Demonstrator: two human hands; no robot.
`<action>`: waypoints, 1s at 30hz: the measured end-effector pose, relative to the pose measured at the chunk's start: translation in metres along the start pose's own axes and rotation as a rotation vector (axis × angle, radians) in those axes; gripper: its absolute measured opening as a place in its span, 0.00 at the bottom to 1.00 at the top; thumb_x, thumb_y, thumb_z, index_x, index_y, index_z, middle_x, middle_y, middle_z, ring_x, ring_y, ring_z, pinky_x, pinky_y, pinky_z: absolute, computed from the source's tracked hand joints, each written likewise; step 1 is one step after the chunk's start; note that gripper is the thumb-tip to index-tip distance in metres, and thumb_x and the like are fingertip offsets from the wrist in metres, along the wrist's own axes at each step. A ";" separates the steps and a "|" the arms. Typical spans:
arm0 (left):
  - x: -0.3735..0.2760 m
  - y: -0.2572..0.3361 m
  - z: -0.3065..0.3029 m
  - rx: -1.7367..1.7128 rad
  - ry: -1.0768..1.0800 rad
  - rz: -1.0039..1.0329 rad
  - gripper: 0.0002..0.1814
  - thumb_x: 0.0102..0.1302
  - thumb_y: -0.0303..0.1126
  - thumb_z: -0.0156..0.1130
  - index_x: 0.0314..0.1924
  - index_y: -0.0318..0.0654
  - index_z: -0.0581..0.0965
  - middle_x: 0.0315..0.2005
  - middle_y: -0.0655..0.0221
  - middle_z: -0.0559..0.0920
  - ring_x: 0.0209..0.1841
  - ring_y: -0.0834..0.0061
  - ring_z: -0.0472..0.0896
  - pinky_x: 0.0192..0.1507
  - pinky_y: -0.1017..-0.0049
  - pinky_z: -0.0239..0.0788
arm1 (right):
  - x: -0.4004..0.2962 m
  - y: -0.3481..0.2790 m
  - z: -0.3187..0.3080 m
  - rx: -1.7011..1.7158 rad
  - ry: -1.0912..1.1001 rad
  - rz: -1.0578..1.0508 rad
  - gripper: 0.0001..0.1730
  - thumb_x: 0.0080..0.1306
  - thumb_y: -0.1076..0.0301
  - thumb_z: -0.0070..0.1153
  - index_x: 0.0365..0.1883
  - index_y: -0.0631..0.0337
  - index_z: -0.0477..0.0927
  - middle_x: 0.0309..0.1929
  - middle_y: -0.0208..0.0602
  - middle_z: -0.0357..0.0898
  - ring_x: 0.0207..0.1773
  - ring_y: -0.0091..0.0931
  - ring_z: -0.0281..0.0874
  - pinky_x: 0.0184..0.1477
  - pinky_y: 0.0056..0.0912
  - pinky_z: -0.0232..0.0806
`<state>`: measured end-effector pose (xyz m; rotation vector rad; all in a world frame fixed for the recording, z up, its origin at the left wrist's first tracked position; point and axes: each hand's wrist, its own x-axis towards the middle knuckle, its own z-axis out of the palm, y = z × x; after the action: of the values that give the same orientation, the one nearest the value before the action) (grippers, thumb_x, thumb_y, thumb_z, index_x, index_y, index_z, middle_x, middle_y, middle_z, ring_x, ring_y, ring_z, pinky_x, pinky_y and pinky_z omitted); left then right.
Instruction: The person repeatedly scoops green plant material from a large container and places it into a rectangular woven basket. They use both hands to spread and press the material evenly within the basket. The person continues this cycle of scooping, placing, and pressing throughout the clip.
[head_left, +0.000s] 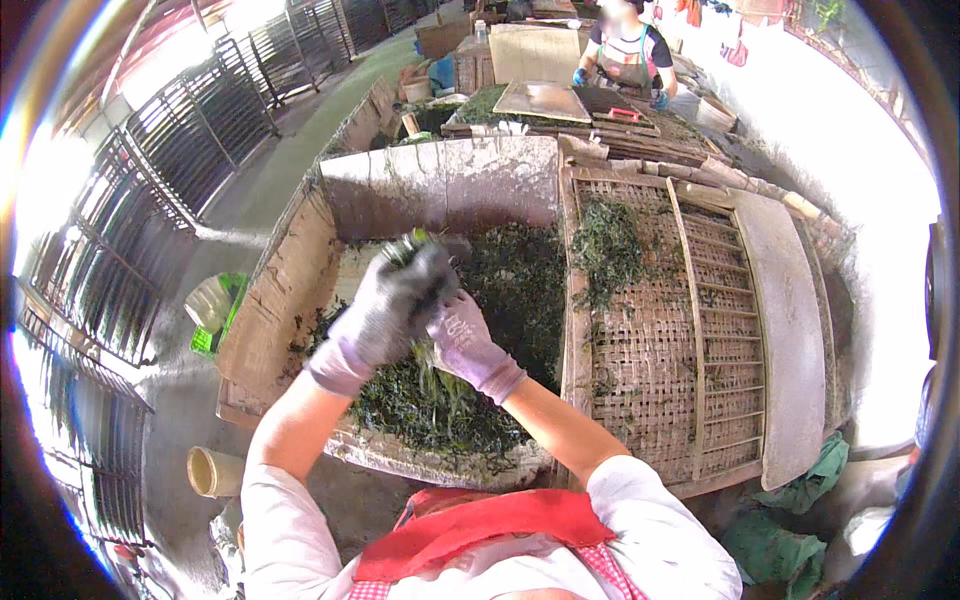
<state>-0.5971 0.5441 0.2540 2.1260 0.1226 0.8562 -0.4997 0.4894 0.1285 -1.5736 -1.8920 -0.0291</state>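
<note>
Both my hands wear pale gloves with dark grey palms and meet above a wooden bin (442, 154). My left hand (401, 292), blurred, is closed around some dark green strands (401, 247) that look like seaweed. Against it, my right hand (465, 330) has its fingers curled; what lies inside them is hidden, and pale green strands hang just below. A heap of dark green, shredded plant matter (442, 412) fills much of the bin under the hands. More of it (607, 232) lies on the woven bamboo tray to the right.
The woven tray (637, 390) carries a slatted wooden frame (727, 330) and a pale board (784, 337). A bucket (214, 472) and a green crate (202, 341) stand on the left floor. Ahead, a person (630, 56) in an apron and blue gloves stands at another work table.
</note>
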 end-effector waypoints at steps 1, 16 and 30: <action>0.017 0.022 -0.013 -0.258 -0.025 -0.190 0.16 0.70 0.37 0.50 0.50 0.34 0.75 0.26 0.77 0.72 0.21 0.89 0.64 0.22 0.84 0.55 | -0.006 -0.003 0.003 -0.090 0.191 -0.019 0.19 0.58 0.54 0.54 0.45 0.52 0.78 0.48 0.35 0.77 0.55 0.33 0.70 0.58 0.39 0.61; 0.081 0.113 -0.077 -0.747 0.053 -0.033 0.17 0.71 0.39 0.46 0.52 0.36 0.72 0.30 0.79 0.74 0.19 0.92 0.64 0.16 0.90 0.48 | -0.202 0.029 0.086 -0.282 -0.028 0.358 0.10 0.57 0.66 0.56 0.36 0.58 0.77 0.37 0.36 0.80 0.42 0.36 0.76 0.43 0.40 0.68; -0.020 0.030 -0.032 -1.417 -0.279 -0.442 0.32 0.68 0.30 0.46 0.68 0.27 0.48 0.32 0.76 0.66 0.22 0.91 0.59 0.18 0.90 0.52 | -0.066 -0.104 -0.022 0.119 0.026 0.082 0.24 0.63 0.62 0.57 0.55 0.62 0.70 0.56 0.45 0.69 0.52 0.32 0.73 0.54 0.38 0.67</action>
<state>-0.6375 0.5379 0.2792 0.7908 -0.1354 0.1848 -0.5772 0.3945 0.1526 -1.5608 -1.7742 0.0969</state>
